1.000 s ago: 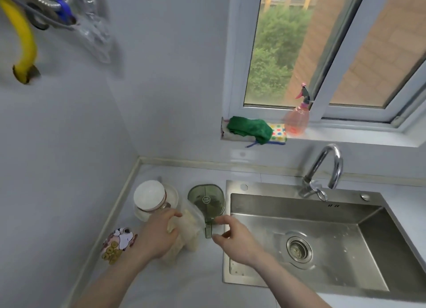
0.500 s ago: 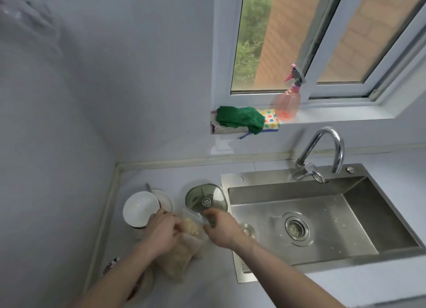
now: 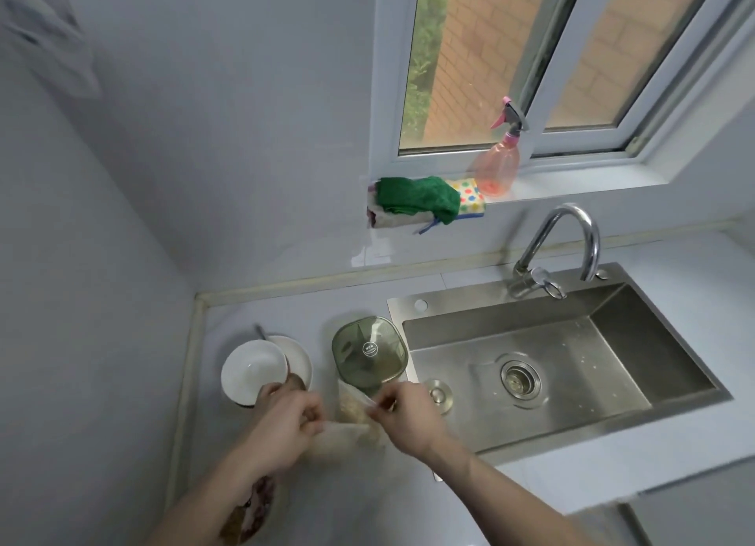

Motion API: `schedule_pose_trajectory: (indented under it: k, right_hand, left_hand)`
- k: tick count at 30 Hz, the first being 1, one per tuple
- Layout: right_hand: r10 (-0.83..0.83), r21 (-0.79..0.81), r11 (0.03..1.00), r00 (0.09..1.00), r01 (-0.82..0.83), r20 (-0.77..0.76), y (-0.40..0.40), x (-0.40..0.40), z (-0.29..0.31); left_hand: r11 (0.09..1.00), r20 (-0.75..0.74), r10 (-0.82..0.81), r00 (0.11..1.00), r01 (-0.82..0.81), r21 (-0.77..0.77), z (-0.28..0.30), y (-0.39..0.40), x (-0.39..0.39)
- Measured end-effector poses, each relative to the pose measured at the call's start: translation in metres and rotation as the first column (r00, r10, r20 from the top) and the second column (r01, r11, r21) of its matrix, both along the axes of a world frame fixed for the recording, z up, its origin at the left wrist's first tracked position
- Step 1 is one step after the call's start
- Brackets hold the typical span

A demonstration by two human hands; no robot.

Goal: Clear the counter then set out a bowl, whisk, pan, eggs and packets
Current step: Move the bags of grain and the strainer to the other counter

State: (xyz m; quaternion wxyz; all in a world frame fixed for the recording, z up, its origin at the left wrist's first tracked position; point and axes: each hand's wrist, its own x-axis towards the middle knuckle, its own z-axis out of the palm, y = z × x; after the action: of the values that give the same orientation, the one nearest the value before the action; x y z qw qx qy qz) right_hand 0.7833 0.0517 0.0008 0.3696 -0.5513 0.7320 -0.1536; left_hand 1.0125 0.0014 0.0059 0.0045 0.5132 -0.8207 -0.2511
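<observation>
Gripping: left hand (image 3: 286, 419) and right hand (image 3: 404, 413) both pinch the mouth of a clear bag (image 3: 351, 423) of pale grain, fingers curled on its top edge.
Location: bag rests on the table (image 3: 327, 500), touching the green-lidded jar (image 3: 369, 351) and just beside the sink (image 3: 531, 435).
Neighbours: white bowl (image 3: 253, 370) on a plate (image 3: 300, 359), near the left hand.
Spill risk: judged likely if the open mouth tips; grain would scatter over the table.
Knock risk: pulling the bag could nudge the jar towards the sink.

Clear bag (image 3: 351, 423) of pale, perhaps grainy food, upright on counter (image 3: 367, 500).
</observation>
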Motion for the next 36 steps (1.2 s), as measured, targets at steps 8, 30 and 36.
schedule_pose_trajectory:
  k: [8, 30, 36]
  right_hand:
    - [-0.324, -0.166, 0.923, 0.934, 0.347, 0.148, 0.079, -0.046, 0.051]
    - [-0.906, -0.407, 0.294, 0.387, 0.865, 0.169, 0.573, -0.228, 0.117]
    - [-0.960, -0.402, 0.014, 0.125, 0.915, 0.250, 0.699, -0.236, 0.116]
  left_hand:
    - [0.992, -0.107, -0.084, 0.991, 0.073, -0.101, 0.059, 0.028, -0.043]
    - [0.768, -0.290, -0.637, 0.714, 0.620, -0.159, 0.135, 0.354, -0.363]
    - [0.576, -0.291, -0.804, 0.518, 0.801, -0.165, 0.144, 0.471, -0.442]
